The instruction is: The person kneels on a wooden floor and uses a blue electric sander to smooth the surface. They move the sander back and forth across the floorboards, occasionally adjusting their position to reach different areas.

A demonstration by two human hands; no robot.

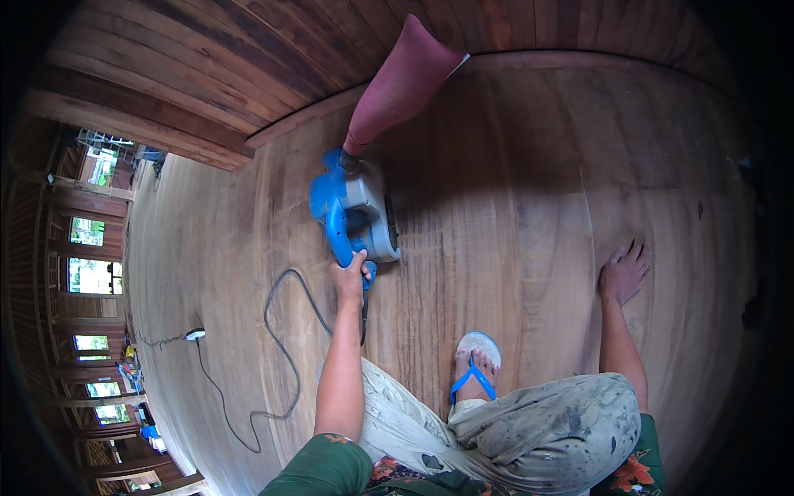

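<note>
A blue and grey belt sander (351, 202) rests on the wooden floor (513, 273), left of the middle. Its rear handle is in the grip of my left hand (351, 273), fingers wrapped round it. From the sander's far end a dusty pink cloth dust bag (401, 87) rises toward the plank wall. My right hand (627, 271) lies flat on the floorboards at the right, fingers spread and holding nothing. Between my hands, nearer to me, is my foot in a blue-strapped flip-flop (475, 368).
A dark power cord (294, 372) curls over the floor at the left to a white connector (195, 334). The plank wall (273, 58) with its baseboard borders the far side. Windows (91, 277) and assorted items (132, 372) line the far left.
</note>
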